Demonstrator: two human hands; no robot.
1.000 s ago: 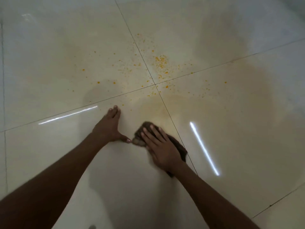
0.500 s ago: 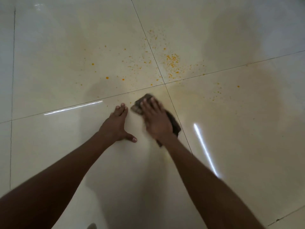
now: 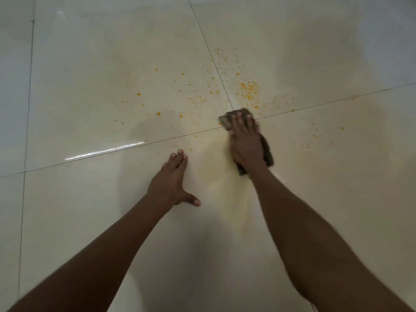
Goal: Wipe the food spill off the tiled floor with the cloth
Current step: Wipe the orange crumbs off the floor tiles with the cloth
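Orange food specks [image 3: 248, 87] lie scattered over the glossy cream tiled floor [image 3: 90, 64], thickest just beyond where the grout lines cross. A dark brown cloth [image 3: 236, 113] sits on that crossing, pressed flat under my right hand [image 3: 246, 143]; its front edge touches the dense patch and a strip shows beside my wrist. A pale yellow smear [image 3: 216, 167] trails back from the cloth toward me. My left hand [image 3: 172, 183] rests flat on the near tile, fingers spread, holding nothing, to the left of the smear.
Grout lines [image 3: 112, 149] cross the floor. More specks [image 3: 158, 113] lie on the far left tile and a few on the right tile [image 3: 315, 136]. A bright light reflection [image 3: 105, 150] streaks the tile to the left of my left hand.
My right hand has pushed the cloth forward from near my left thumb up to the grout crossing, leaving a yellowish smear behind. My left hand has stayed planted on the tile.
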